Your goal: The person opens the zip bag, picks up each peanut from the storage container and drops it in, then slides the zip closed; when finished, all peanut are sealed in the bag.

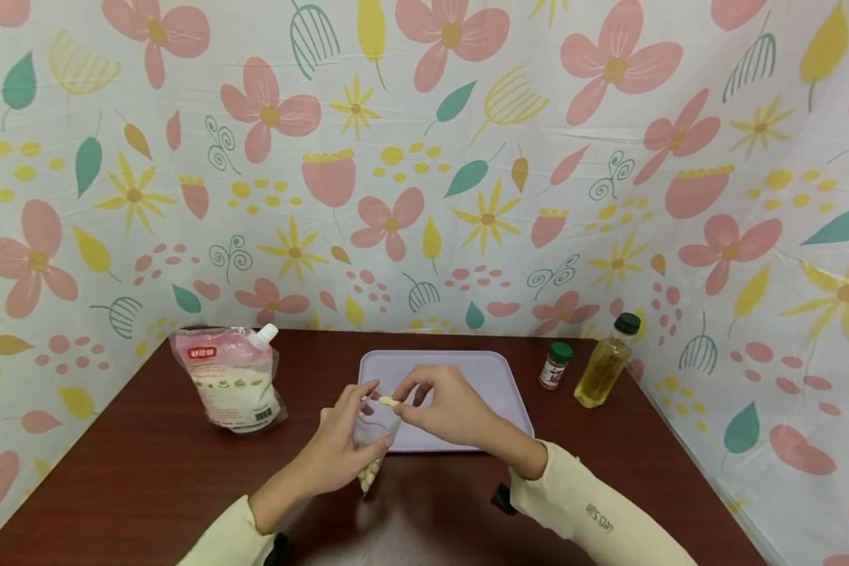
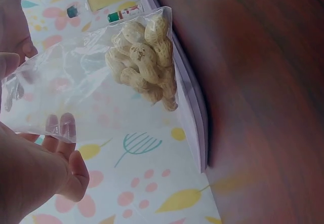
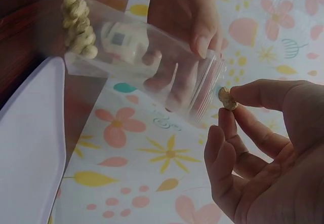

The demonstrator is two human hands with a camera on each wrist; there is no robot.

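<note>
My left hand (image 1: pixel 334 450) grips a clear zip-top plastic bag (image 2: pixel 81 77) near its upper end, with thumb and fingers on opposite sides. Several unshelled peanuts (image 2: pixel 144 62) lie gathered at the bag's bottom, which hangs above the table's near side. Between thumb and fingertips, my right hand (image 1: pixel 453 405) pinches a single peanut (image 3: pixel 228 98). In the right wrist view that peanut is just outside the bag's zip end (image 3: pixel 207 89), close to its mouth. How wide the mouth gapes is hard to tell.
Behind the hands a pale purple tray (image 1: pixel 467 369) lies on the dark wooden table (image 1: pixel 148 487). To the left stands a spouted pouch (image 1: pixel 229 385). A green-capped jar (image 1: pixel 554 368) and an oil bottle (image 1: pixel 604 365) stand at the right, before a floral cloth (image 1: pixel 424 196).
</note>
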